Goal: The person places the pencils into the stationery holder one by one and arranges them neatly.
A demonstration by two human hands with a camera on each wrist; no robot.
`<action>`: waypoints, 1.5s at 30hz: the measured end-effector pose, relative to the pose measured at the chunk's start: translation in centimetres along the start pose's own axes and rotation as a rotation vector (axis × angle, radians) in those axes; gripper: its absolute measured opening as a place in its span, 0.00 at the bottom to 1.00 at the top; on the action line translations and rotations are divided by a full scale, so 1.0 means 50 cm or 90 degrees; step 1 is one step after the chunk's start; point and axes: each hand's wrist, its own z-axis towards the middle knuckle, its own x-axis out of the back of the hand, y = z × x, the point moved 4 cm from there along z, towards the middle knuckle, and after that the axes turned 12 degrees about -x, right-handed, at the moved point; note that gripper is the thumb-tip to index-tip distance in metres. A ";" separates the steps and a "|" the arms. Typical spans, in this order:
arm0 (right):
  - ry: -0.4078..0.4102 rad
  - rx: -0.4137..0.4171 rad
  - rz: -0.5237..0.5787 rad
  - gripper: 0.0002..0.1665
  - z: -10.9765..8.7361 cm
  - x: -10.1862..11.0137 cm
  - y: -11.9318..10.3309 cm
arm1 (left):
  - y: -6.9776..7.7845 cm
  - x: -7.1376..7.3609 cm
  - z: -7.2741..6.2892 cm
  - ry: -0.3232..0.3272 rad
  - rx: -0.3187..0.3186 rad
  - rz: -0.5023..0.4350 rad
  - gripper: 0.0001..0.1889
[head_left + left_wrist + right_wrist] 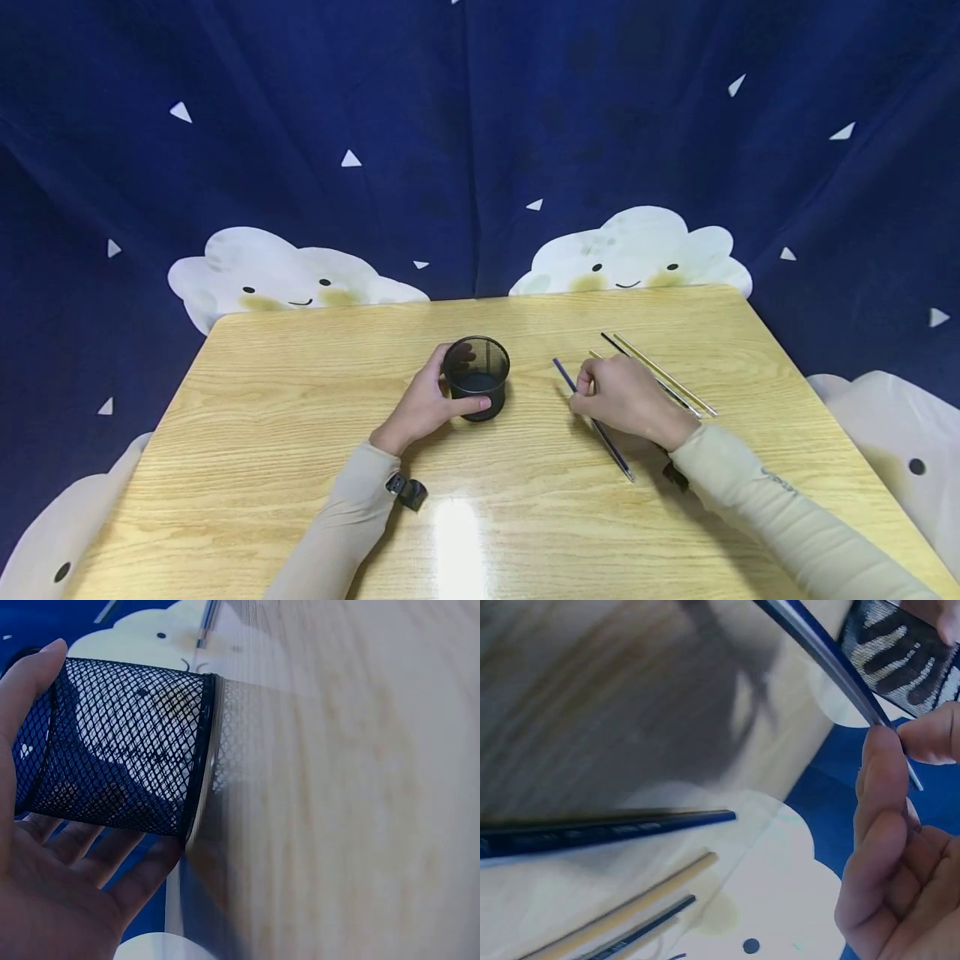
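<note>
My left hand (427, 404) grips a black mesh pencil cup (495, 362), thumb on the near side and fingers round the far side. The cup stands upright on the wooden table, and its mesh (127, 742) shows close up in the left wrist view. To the right, my right hand (626, 396) pinches a slim blue-and-silver pencil (832, 664) between thumb and forefinger. In the right wrist view it slants above the table, near its end. Beside it lie a blue pencil (615, 831), a yellow one (641, 900) and a darker one (649, 930).
The light wooden table (285, 417) has rounded back corners. Another yellow pencil (667, 377) lies right of my right hand. Behind the table hangs a dark blue curtain (405, 100) with white clouds and triangles. Small black devices sit at both wrists.
</note>
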 end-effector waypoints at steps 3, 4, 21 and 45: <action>0.016 0.003 0.021 0.04 0.003 0.013 -0.008 | 0.000 0.001 0.000 -0.001 -0.002 -0.002 0.47; 0.021 0.005 0.030 0.03 0.004 0.017 -0.011 | 0.001 0.001 0.001 0.000 -0.003 -0.003 0.47; 0.110 0.032 0.115 0.04 0.034 0.091 -0.086 | 0.001 0.003 0.009 -0.001 -0.015 -0.006 0.47; 0.210 0.137 0.256 0.03 0.063 0.121 -0.184 | 0.002 0.000 0.005 -0.008 -0.017 -0.012 0.47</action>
